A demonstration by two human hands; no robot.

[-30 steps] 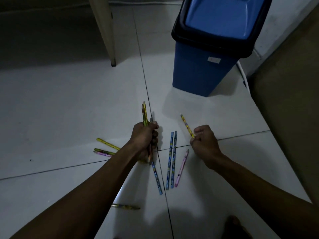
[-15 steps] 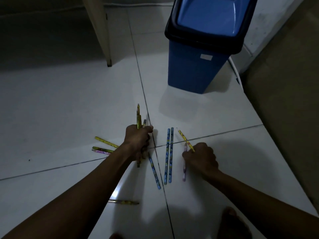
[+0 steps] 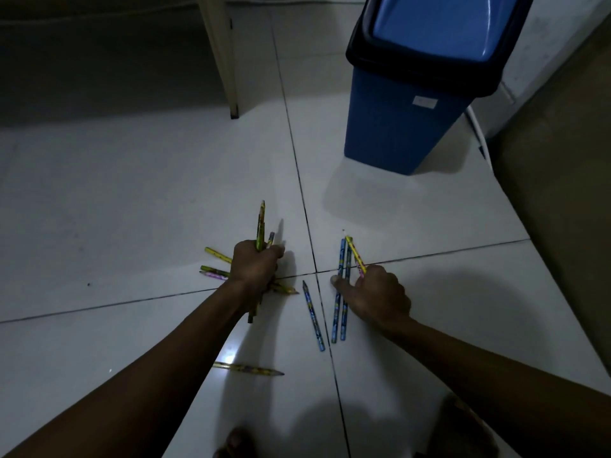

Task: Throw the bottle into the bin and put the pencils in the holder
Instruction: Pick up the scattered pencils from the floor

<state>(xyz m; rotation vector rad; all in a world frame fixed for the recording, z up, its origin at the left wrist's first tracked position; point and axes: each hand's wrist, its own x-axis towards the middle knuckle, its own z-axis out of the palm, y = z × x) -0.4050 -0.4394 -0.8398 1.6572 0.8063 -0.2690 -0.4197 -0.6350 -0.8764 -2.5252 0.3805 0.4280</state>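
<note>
My left hand (image 3: 254,267) is fisted around a bunch of pencils (image 3: 260,226) that stick out above and below it. My right hand (image 3: 375,294) holds a yellow pencil (image 3: 354,252) and a pink one, with its thumb and fingers down over two blue pencils (image 3: 340,259) lying side by side on the floor. Another blue pencil (image 3: 313,317) lies between my hands. Three pencils (image 3: 215,264) lie left of my left hand, one more (image 3: 248,368) nearer to me. The blue bin (image 3: 403,127) with a black-rimmed swing lid stands at the far right. No bottle or holder shows.
The floor is white tile (image 3: 132,209) with dark grout lines. A pale furniture leg (image 3: 224,61) stands at the far centre-left. A brown surface (image 3: 562,193) fills the right side, with a white cable (image 3: 477,127) beside the bin. My toes (image 3: 234,441) show at the bottom.
My right hand has picked the pink pencil off the floor and shifted left onto the two blue pencils. My left hand keeps its bunch. The camera moved a little.
</note>
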